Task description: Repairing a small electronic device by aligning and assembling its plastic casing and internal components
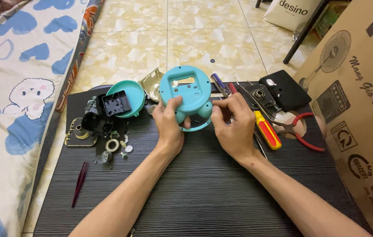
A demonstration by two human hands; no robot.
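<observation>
A teal plastic clock housing (185,90) with round feet is held upright over the dark striped table (204,188). My left hand (169,125) grips its lower left side, thumb on the shell. My right hand (234,125) pinches its lower right edge by a teal foot. A second teal shell (137,90) with a black mechanism block (116,103) in it lies just to the left.
Small gears and rings (114,147) and dark red tweezers (79,183) lie on the left. Screwdrivers (267,129), red-handled pliers (302,129) and black parts (285,90) lie on the right. A large cardboard box (362,109) stands at right, a patterned mattress (15,96) at left.
</observation>
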